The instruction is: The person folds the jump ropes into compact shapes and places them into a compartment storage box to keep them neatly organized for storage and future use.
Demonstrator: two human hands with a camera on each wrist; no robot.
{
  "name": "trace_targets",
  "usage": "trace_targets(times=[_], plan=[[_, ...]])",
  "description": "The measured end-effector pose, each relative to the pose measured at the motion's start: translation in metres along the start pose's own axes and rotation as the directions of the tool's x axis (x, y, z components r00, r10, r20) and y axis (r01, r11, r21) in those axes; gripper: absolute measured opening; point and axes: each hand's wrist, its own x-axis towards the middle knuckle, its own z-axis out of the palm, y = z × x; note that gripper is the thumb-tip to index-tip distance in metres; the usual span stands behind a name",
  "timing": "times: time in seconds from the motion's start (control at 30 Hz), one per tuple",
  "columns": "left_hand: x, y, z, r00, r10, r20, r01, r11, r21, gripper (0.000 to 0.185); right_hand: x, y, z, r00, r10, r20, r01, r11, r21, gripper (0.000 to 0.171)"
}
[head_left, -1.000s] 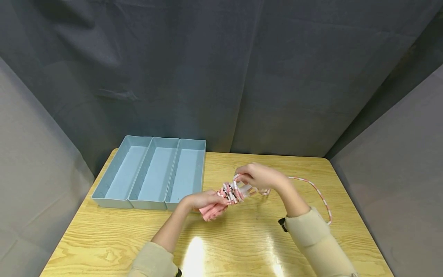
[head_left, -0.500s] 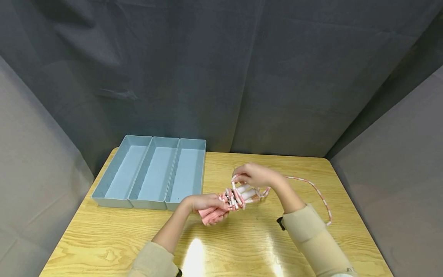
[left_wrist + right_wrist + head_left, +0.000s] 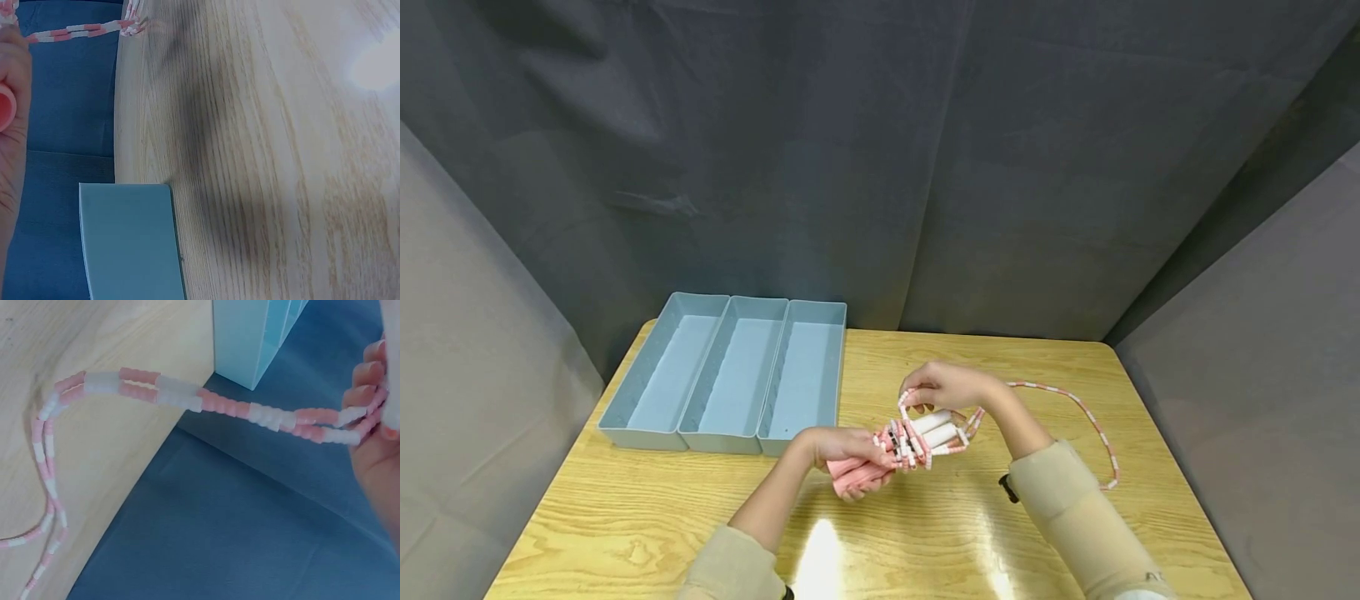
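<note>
My left hand [image 3: 848, 448] grips the pink and white handles [image 3: 938, 429] of a beaded jump rope, their pink ends sticking out below the palm. Turns of the pink-and-white beaded cord [image 3: 914, 442] cross round the handles' middle. Just above them, my right hand [image 3: 953, 387] pinches a strand with curled fingers. In the right wrist view a doubled length of cord [image 3: 225, 405] runs between the right hand [image 3: 378, 469] and the table. A round pink handle end [image 3: 5, 107] shows at the left hand [image 3: 12, 150] in the left wrist view.
A pale blue tray with three long compartments [image 3: 683, 448] stands at the table's back left. The loose cord [image 3: 1093, 421] curves over the wooden table [image 3: 625, 517] on the right. Dark cloth [image 3: 775, 167] hangs behind, with grey panels at both sides.
The right hand has shifted slightly left and down with its strand. The handles have turned a little, and their white ends show more plainly. The loose cord has drawn slightly leftward.
</note>
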Motion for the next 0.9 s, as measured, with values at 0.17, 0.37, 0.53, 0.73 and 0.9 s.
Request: trace_targets(times=[0.17,0.37,0.53,0.73,0.9], plan=[[-0.002,0.002,0.0,0.999,0.008,0.046,-0.008,1.0,-0.008,0.023,0.001,0.007,0.002,1.0,-0.006,0.015,0.005,0.998,0.066,0.025],[-0.004,0.004,-0.003,0.997,0.019,0.077,-0.017,1.0,-0.026,0.019,0.001,0.016,0.004,0.999,0.004,0.034,-0.009,0.99,0.138,0.026],[-0.004,0.005,-0.004,0.995,0.022,0.097,-0.019,0.999,-0.039,0.012,0.002,0.019,0.004,0.998,0.037,0.057,-0.047,0.98,0.194,0.024],[-0.003,0.006,-0.002,0.992,0.032,0.12,-0.024,0.998,-0.062,0.009,0.002,0.023,0.005,0.994,0.06,0.092,-0.081,0.963,0.257,0.023],[-0.003,0.005,-0.002,0.993,0.034,0.111,-0.027,0.997,-0.066,0.014,0.003,0.028,0.006,0.993,0.059,0.101,-0.086,0.951,0.298,0.022]])
